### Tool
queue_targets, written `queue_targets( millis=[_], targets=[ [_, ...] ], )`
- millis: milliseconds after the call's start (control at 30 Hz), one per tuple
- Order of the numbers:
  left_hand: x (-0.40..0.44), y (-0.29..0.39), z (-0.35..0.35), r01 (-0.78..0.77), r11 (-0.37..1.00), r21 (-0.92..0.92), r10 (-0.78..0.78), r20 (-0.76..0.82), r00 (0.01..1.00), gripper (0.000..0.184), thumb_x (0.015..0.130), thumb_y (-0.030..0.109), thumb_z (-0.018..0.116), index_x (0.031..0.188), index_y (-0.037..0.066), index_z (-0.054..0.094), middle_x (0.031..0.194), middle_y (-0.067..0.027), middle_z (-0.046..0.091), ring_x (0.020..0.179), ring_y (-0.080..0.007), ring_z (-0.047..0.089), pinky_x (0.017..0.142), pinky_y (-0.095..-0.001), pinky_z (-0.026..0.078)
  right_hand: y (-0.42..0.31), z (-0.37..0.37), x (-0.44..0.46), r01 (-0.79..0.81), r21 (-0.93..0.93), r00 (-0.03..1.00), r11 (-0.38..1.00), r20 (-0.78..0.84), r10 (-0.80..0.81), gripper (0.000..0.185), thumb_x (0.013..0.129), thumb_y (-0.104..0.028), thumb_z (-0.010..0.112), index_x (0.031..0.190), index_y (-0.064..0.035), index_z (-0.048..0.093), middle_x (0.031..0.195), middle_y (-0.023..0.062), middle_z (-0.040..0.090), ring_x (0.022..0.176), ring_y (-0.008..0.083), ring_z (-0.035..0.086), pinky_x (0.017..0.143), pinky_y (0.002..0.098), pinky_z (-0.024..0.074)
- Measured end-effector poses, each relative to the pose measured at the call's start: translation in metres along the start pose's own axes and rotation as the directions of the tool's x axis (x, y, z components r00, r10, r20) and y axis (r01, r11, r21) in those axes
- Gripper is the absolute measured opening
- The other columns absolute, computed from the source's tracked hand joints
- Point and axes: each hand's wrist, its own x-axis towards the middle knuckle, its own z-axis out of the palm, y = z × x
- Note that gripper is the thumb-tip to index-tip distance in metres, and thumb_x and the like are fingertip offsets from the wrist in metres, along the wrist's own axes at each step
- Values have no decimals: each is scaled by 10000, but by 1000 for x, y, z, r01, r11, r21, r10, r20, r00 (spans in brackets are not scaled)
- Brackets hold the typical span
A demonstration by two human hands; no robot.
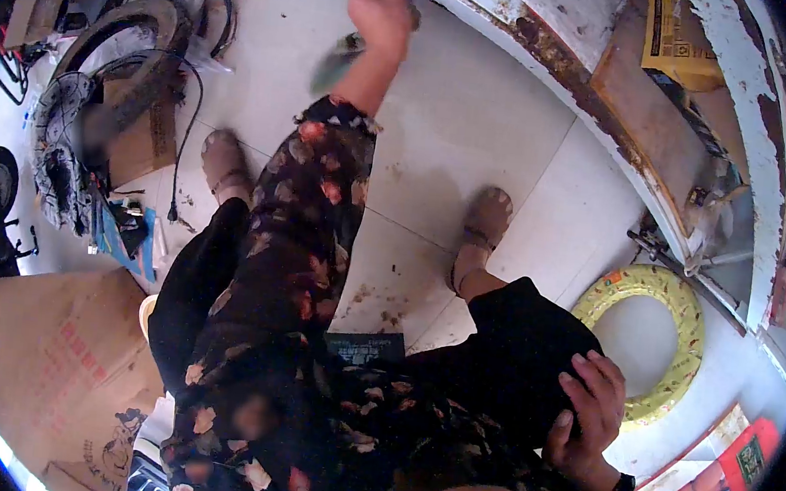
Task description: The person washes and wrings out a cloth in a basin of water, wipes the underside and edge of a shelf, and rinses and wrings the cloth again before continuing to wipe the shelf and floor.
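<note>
My left hand (379,17) is stretched far forward over the pale tiled floor, close to the peeling white frame. Its fingers are closed round something dark, mostly hidden by the hand and too blurred to name. Beside the wrist, a smeared dark green object (336,65) is partly covered by my forearm; I cannot tell its kind. My right hand (593,412) rests on my right knee, fingers stretched out and apart, with nothing in it.
A black tyre (170,30), cables and a cardboard piece (144,132) clutter the left. A large cardboard box (42,354) stands at lower left. To the right are a yellow wrapped ring (693,322), a rusty white frame (545,42) and a yellow box (672,45). My feet flank the floor's middle.
</note>
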Motion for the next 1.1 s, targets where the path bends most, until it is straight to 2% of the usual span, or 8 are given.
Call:
queue_targets(
  millis=[167, 267, 533, 600, 767, 933, 967, 1100],
  targets=[
    [-43, 20, 13, -68, 997, -27, 72, 234, 970, 209, 786, 118, 610, 874, -72, 613, 744, -130, 642, 691, -189, 589, 652, -334, 487, 0, 0, 8, 45, 37, 999, 998, 11, -45, 313, 811, -204, 472, 983, 3, 634, 1111, 193, 603, 1059, 392, 546, 897, 530, 426],
    [-32, 25, 5, 42, 999, 17, -43, 60, 997, 219, 779, 115, 620, 876, -81, 608, 742, -118, 637, 694, -187, 588, 646, -331, 484, 2, -3, 4, 22, 16, 999, 1000, 31, -22, 313, 813, -202, 475, 997, -2, 631, 1115, 190, 603, 1060, 394, 546, 902, 531, 423],
    [-51, 17, 18, -237, 963, 131, 222, 121, 968, 342, 769, 194, 647, 977, -71, 589, 803, -236, 629, 749, -357, 619, 715, -417, 485, 6, -5, 0, 23, 24, 999, 999, 40, -24, 306, 825, -206, 479, 1021, -22, 624, 1140, 183, 594, 1074, 385, 541, 901, 541, 415],
    [-60, 39, 16, -14, 994, 106, -20, 305, 952, 367, 761, 193, 658, 1005, -73, 590, 868, -226, 646, 777, -327, 630, 735, -411, 487, 4, -5, 3, 46, 28, 998, 999, 50, -48, 307, 828, -207, 478, 1030, -23, 618, 1143, 182, 592, 1072, 385, 542, 899, 538, 418],
    [-8, 4, -3, -172, 983, 65, 173, -1, 985, 282, 809, 175, 617, 917, -83, 577, 805, -169, 633, 691, -232, 570, 681, -393, 481, 6, -5, -3, 32, 16, 999, 999, 23, -32, 289, 831, -156, 448, 1001, 28, 594, 1100, 222, 588, 1062, 418, 537, 905, 526, 417],
    [36, 8, -17, 31, 983, -180, -49, -95, 994, 225, 772, 93, 605, 884, -96, 559, 805, -181, 631, 692, -241, 579, 696, -417, 486, 11, -5, -8, 21, 22, 999, 1000, 27, -22, 290, 856, -170, 440, 1002, 28, 594, 1105, 224, 584, 1062, 421, 534, 907, 525, 415],
    [32, -10, -15, -242, 912, 333, 287, -92, 954, 222, 779, 86, 601, 920, -83, 569, 815, -176, 639, 692, -228, 583, 691, -395, 487, 12, -4, -7, 30, 15, 999, 999, 27, -31, 291, 861, -172, 439, 1003, 29, 594, 1104, 225, 584, 1062, 422, 534, 908, 525, 414],
    [-74, 29, 25, -243, 967, 82, 213, 274, 938, 203, 773, 154, 620, 892, -8, 593, 732, -169, 611, 636, -290, 566, 631, -395, 465, 3, -4, 2, 58, 20, 997, 998, 45, -59, 292, 865, -170, 436, 1007, 31, 593, 1106, 228, 586, 1066, 420, 533, 912, 519, 413]
  ],
)
